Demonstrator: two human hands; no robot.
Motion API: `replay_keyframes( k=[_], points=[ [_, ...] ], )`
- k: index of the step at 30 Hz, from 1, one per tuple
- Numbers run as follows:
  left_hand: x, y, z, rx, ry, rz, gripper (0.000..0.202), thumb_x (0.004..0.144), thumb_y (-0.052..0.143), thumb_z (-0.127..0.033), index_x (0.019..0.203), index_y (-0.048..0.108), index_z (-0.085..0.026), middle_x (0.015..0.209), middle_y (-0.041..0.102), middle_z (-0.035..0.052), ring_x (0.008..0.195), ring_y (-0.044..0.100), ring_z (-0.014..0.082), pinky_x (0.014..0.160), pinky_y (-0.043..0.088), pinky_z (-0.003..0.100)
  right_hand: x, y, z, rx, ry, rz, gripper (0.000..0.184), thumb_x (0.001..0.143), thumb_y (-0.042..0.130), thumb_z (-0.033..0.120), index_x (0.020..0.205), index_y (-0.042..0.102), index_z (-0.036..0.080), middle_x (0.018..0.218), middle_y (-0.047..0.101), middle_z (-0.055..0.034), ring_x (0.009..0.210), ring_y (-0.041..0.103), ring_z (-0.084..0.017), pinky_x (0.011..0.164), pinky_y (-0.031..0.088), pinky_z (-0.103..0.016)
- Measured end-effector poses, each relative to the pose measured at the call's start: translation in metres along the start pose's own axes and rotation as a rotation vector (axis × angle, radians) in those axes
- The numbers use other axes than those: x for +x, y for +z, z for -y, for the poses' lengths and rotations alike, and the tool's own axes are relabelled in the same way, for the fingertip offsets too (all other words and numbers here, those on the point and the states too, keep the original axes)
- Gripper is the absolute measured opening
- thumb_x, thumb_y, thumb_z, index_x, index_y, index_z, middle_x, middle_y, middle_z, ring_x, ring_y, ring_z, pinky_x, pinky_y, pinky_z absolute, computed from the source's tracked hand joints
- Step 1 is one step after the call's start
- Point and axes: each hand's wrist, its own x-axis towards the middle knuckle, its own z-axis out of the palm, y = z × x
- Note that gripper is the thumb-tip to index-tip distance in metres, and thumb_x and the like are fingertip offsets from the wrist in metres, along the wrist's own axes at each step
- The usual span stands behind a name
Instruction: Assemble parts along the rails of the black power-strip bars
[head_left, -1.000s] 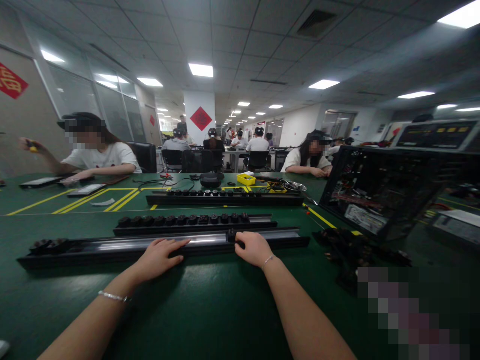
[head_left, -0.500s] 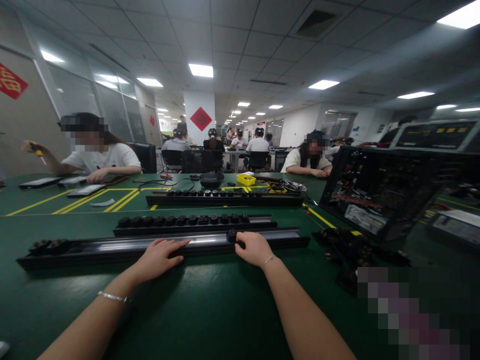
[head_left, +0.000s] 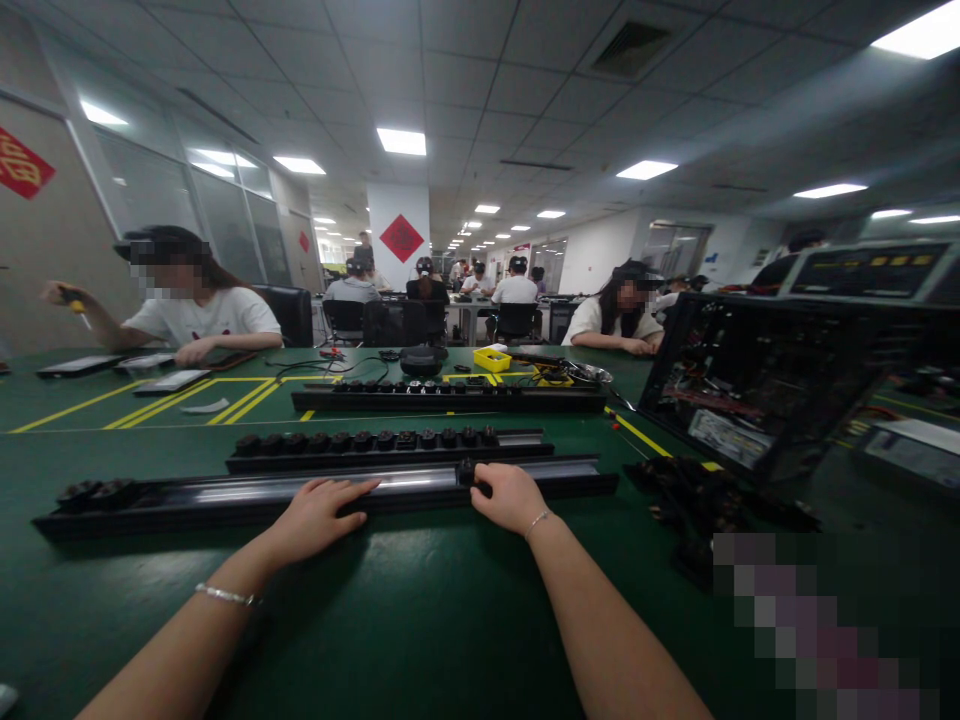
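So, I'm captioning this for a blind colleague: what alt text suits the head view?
The left hand rests on a long black rail, the right hand touching a small block on it. Two more rails lie beyond on the green table; an open computer case stands at right.

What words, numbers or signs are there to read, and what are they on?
"福", it seems, partly cut off: red sign at far left.
Too blurred to read: red diamond on the pillar.
Too small and blurred: white label inside the open black case.
Too blurred: yellow marks on the grey-framed box, right.
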Motion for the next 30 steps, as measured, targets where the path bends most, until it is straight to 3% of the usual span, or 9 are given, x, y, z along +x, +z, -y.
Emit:
replay_keyframes(
  k=[20, 30],
  points=[
    [-0.0007, -0.0020, -0.0036, -0.002, -0.011, 0.018, 0.053, 0.080, 0.038, -0.051, 0.131, 0.034, -0.038, 0.130, 0.051, -0.0015, 0.118, 0.044, 0.0216, 0.103, 0.020, 0.044, -0.0005, 0.0046, -0.0034, 0.026, 0.015, -0.023, 0.016, 0.081, 0.045, 0.032, 0.074, 0.054, 0.021, 0.074, 0.059, -0.0001, 0.071, 0.050, -0.012, 0.062, 0.028, -0.022],
    [-0.0002, -0.0007, -0.0031, 0.004, -0.024, 0.020, 0.054, 0.079, 0.038, -0.052, 0.131, 0.035, -0.038, 0.128, 0.052, 0.0004, 0.120, 0.042, 0.0224, 0.103, 0.018, 0.046, -0.0026, 0.0013, -0.0074, 0.098, -0.033, -0.019, 0.014, 0.080, 0.045, 0.029, 0.077, 0.056, 0.021, 0.076, 0.061, -0.0004, 0.072, 0.052, -0.012, 0.064, 0.033, -0.021]
  ],
)
